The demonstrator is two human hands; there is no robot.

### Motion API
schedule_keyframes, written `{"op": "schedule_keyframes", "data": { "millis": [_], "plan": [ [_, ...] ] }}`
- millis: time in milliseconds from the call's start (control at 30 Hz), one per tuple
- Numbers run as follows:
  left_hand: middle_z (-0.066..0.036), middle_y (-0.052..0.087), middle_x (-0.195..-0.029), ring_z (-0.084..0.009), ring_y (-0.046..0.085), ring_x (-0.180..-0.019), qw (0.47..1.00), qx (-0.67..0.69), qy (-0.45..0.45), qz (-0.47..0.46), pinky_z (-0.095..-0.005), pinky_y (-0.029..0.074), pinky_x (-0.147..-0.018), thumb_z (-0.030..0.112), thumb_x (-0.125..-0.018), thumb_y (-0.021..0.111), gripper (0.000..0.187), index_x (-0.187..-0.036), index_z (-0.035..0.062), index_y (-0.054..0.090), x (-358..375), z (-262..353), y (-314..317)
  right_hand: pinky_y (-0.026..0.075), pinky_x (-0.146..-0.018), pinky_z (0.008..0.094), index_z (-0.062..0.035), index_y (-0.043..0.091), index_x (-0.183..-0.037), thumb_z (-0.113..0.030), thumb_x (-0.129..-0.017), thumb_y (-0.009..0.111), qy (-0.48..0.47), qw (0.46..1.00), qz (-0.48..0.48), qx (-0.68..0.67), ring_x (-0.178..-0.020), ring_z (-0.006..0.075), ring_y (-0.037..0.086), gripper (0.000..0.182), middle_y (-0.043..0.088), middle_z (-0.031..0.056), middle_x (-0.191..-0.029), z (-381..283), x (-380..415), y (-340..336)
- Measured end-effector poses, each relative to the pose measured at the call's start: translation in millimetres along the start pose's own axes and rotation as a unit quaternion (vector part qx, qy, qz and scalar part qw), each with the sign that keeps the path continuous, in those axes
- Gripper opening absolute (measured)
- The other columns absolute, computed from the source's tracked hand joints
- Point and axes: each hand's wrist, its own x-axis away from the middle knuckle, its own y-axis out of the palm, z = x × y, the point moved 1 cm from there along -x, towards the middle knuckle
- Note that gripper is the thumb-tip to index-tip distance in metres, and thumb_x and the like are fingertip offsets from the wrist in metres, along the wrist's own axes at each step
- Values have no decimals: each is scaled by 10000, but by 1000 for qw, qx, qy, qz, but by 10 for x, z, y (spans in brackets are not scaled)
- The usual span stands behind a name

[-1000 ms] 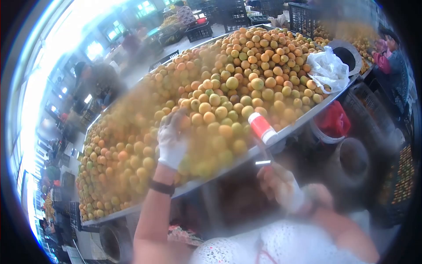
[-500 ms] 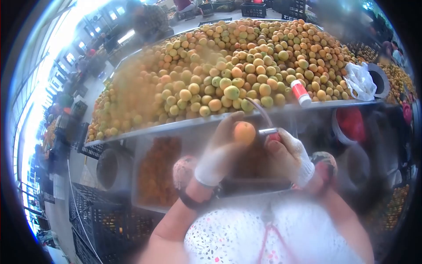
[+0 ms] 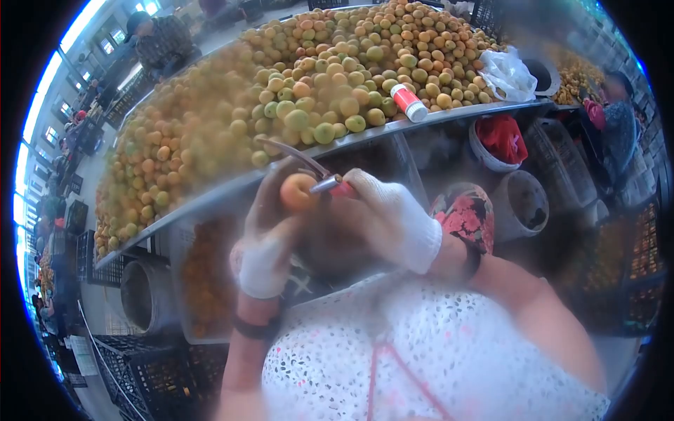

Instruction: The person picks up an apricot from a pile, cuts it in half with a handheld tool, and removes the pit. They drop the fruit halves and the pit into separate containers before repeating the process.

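Observation:
My left hand (image 3: pixel 270 228), in a soiled white glove, holds an orange apricot (image 3: pixel 299 191) in front of the trough edge. In my gloved right hand (image 3: pixel 386 221) is a curved-bladed knife (image 3: pixel 325 184) with a red handle and a shiny metal collar. Its collar end touches the right side of the apricot, and the long curved blade reaches up and left past the fruit. Where the blade meets the fruit is partly blurred. Behind my hands lies a big heap of apricots (image 3: pixel 337 77) in yellow, green and orange.
A red-and-white bottle (image 3: pixel 408 103) and a white plastic bag (image 3: pixel 509 74) lie on the heap's near edge. Below are a tub of orange pieces (image 3: pixel 210 281), a bucket with a red bag (image 3: pixel 500 140), a grey bucket (image 3: pixel 144 295) and black crates (image 3: pixel 151 375). People work at left and right.
The view has swung to the right. My hands have come together, and the knife, earlier apart from the apricot, now touches it.

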Motion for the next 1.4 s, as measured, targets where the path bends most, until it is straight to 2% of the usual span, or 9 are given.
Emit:
{"op": "schedule_keyframes", "data": {
  "millis": [200, 567, 633, 900, 967, 1033, 1067, 1100, 1400],
  "plan": [
    [-91, 544, -1246, -156, 546, -1149, 995, -97, -2, -10, -254, 471, -946, 19, -735, 587, 615, -1338, -24, 476, -32, -98, -43, 456, -525, 449, -33, 511, -997, -209, -982, 594, -37, 995, -18, 91, -658, 418, 636, 196, 607, 215, -681, 116, 16, 39],
    [-103, 525, -1233, -180, 544, -1123, 983, -174, 46, 29, -279, 449, -973, -64, -736, 522, 588, -1322, -43, 466, -267, -335, 42, 485, -543, 467, -18, 519, -1000, -176, -935, 631, 14, 982, 9, 186, -662, 414, 641, 205, 612, 220, -679, 149, -80, 9],
    [-120, 534, -1185, -197, 544, -1094, 892, -433, 126, 22, -297, 426, -991, -67, -706, 515, 576, -1280, -42, 479, -314, -302, 57, 484, -540, 467, -18, 521, -999, -169, -932, 631, 19, 981, 16, 193, -656, 413, 639, 198, 611, 215, -677, 218, -66, 6],
    [-112, 549, -1123, -183, 539, -1073, 882, -460, 105, 6, -300, 427, -987, -85, -728, 506, 545, -1271, -35, 489, -391, -340, 41, 477, -512, 464, -33, 525, -955, -143, -931, 615, 14, 973, 13, 230, -613, 400, 631, 144, 612, 186, -673, 305, -101, -11],
    [-82, 552, -1116, -145, 552, -1021, 925, -374, 36, 59, -262, 463, -910, -52, -791, 491, 511, -1301, -25, 484, -382, -393, 48, 476, -504, 458, -36, 522, -938, -132, -928, 613, -19, 961, 27, 276, -609, 382, 642, 132, 630, 167, -696, 348, -100, 25],
    [-70, 558, -1103, -138, 574, -970, 992, -94, -65, 57, -246, 479, -849, -5, -818, 507, 490, -1308, -8, 489, -343, -285, 118, 493, -523, 426, -31, 532, -966, -122, -933, 622, -1, 959, 16, 282, -652, 379, 661, 132, 659, 170, -754, 330, -106, 39],
    [-72, 572, -1117, -144, 596, -942, 994, -25, -95, 46, -240, 492, -796, 59, -850, 533, 466, -1312, 7, 491, -367, -307, 82, 497, -537, 413, -29, 534, -980, -126, -936, 631, -15, 989, 42, 138, -680, 386, 665, 144, 662, 180, -769, 354, -122, 61],
    [-72, 572, -1117, -144, 596, -942, 994, -24, -95, 43, -240, 492, -796, 59, -850, 533, 466, -1312, 7, 491, -361, -310, 76, 501, -552, 400, -27, 536, -994, -130, -939, 641, -32, 997, 66, -9, -709, 393, 669, 157, 666, 190, -785, 357, -121, 64],
    [-163, 564, -1225, -275, 619, -1084, 998, 48, 24, 19, -366, 508, -963, 108, -875, 616, 575, -1394, -25, 407, -274, -154, 139, 489, -550, 435, -26, 535, -971, -153, -947, 638, -16, 996, 36, 74, -727, 434, 642, 166, 627, 235, -748, 197, 102, -77]
  ]
}}
